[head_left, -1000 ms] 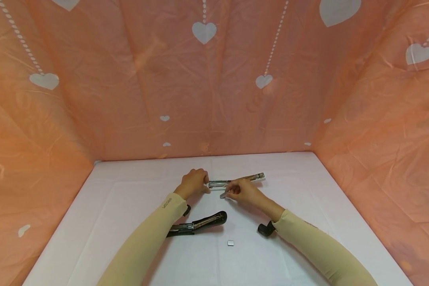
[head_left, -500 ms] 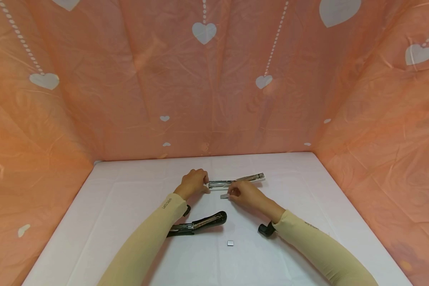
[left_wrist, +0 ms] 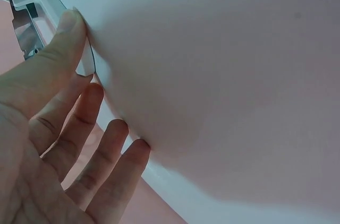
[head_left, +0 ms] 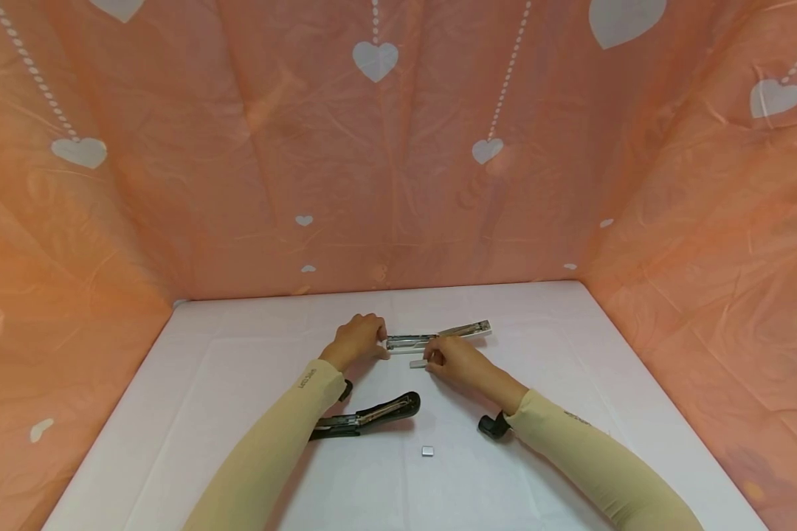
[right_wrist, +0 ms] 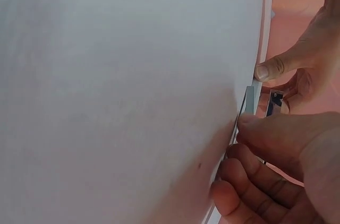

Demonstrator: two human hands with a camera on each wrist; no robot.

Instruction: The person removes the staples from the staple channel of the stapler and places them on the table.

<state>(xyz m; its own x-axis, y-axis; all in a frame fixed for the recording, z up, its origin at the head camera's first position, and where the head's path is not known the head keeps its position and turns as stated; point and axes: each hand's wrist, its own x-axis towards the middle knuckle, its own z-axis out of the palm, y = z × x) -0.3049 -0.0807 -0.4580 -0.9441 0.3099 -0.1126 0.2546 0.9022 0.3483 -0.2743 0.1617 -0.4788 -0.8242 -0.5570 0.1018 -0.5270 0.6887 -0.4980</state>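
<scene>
A white stapler (head_left: 412, 349) lies opened out long at the back of the table, its metal staple channel facing up. My left hand (head_left: 361, 341) holds its left end, with the thumb (left_wrist: 68, 30) on the near side and the fingers on the far side. Just in front of the stapler, my right hand (head_left: 457, 359) pinches a grey strip of staples (head_left: 418, 364) between thumb and fingertips; the strip (right_wrist: 249, 99) juts out to the left. The right hand covers part of the stapler's middle in the head view.
An opened black stapler (head_left: 385, 413) lies nearer, partly hidden behind the left sleeve (head_left: 279, 435). A small silvery block (head_left: 428, 451), like a short piece of staple strip, lies at the front of the white table (head_left: 478, 487). Orange curtains (head_left: 398, 184) enclose the back and sides.
The staple strip has swung from slanted to nearly level in my right hand, which has shifted slightly right. The left hand keeps its hold on the white stapler.
</scene>
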